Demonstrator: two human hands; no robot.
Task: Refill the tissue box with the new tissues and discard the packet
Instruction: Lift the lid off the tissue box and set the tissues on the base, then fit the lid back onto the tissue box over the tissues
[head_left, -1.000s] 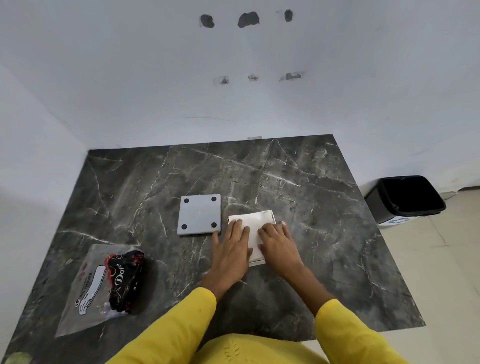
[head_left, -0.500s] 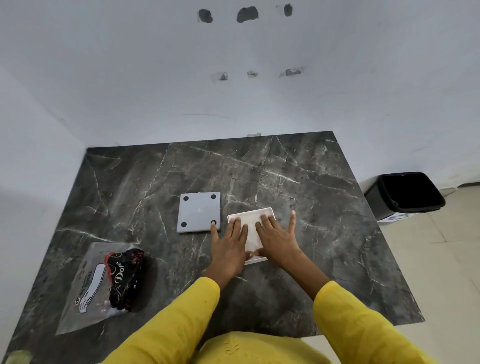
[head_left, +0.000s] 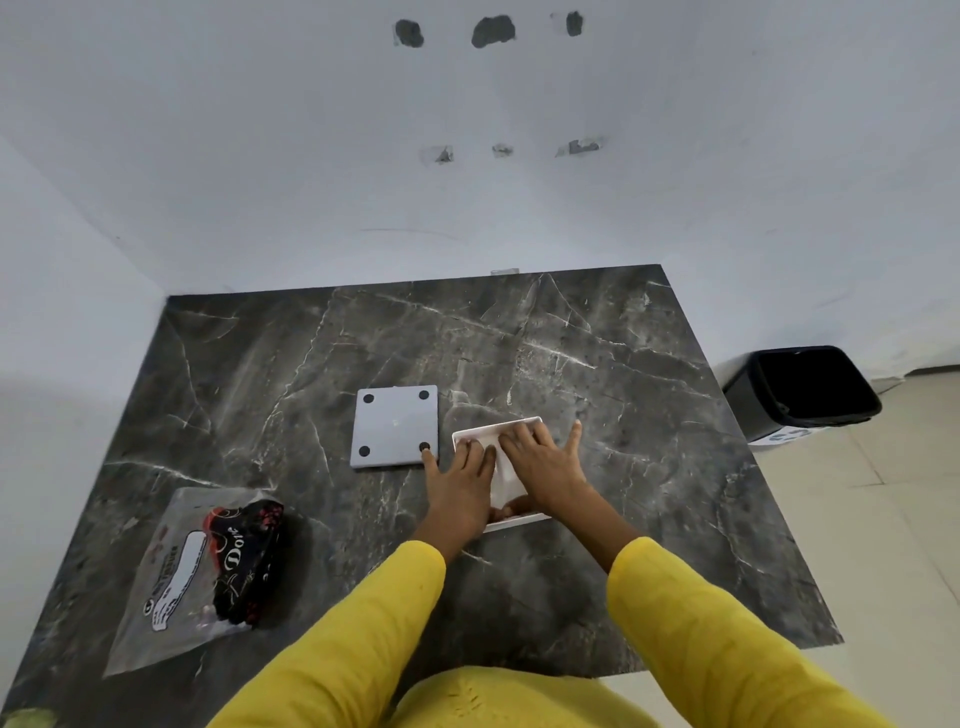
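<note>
White tissue box (head_left: 514, 486), two flat hands (head_left: 460, 488).

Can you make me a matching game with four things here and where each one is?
Things:
1. lid
2. box
3. packet
4. bin

Places:
A. on the floor, right of the table
B. under both hands
C. near the table's left front corner
D. flat on the table, just left of the box

Pairs: 1-D, 2-B, 3-C, 4-A
</note>
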